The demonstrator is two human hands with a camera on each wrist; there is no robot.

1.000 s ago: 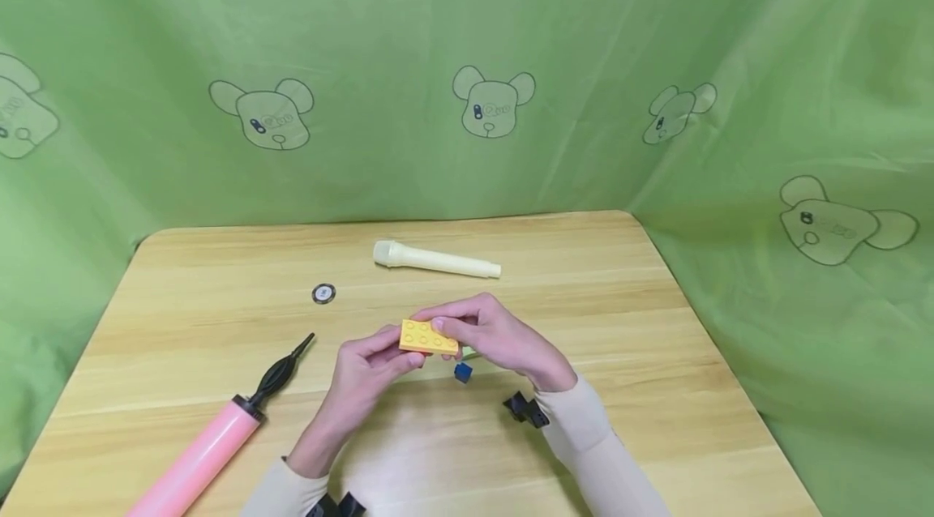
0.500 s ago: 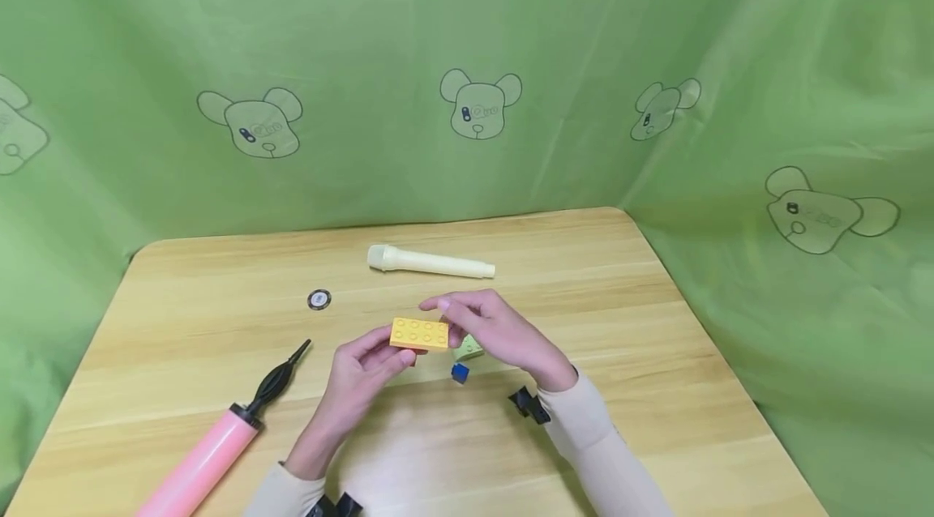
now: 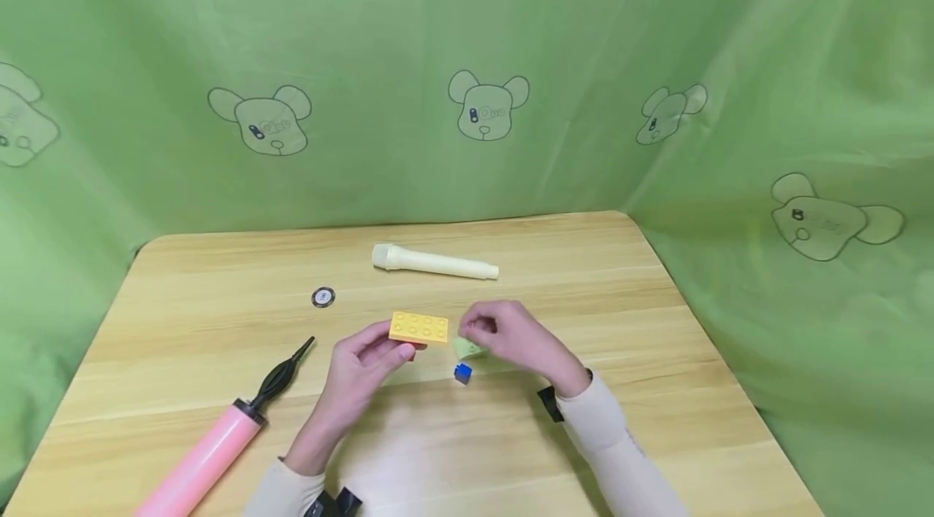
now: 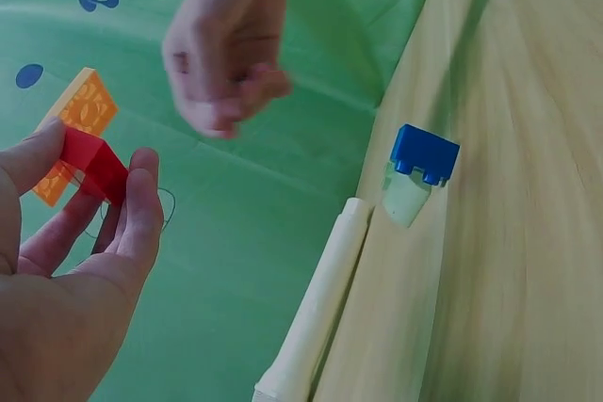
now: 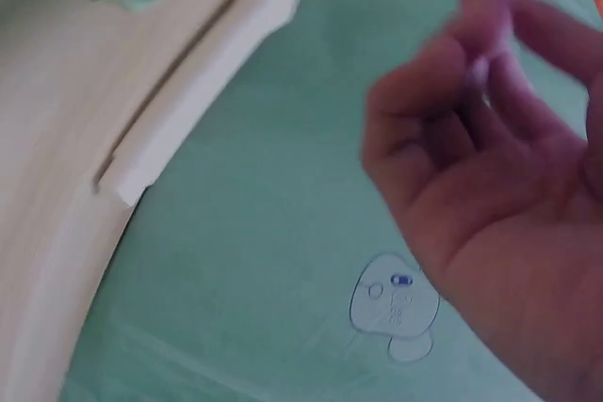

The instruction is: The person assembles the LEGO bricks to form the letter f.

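Yellow plastic makes up the studded brick, which sits on a red brick pinched by the left hand. Its studs face up, and its long axis runs crosswise, from the left hand's fingers toward the right hand. That hand is apart, fingers curled, with nothing visible in its grasp. Bricks seem to be in the middle of being joined: the pair is held up while the right hand is free. The next move probably calls for right fingers parting around the green brick beneath them, or the blue brick just nearer the person.
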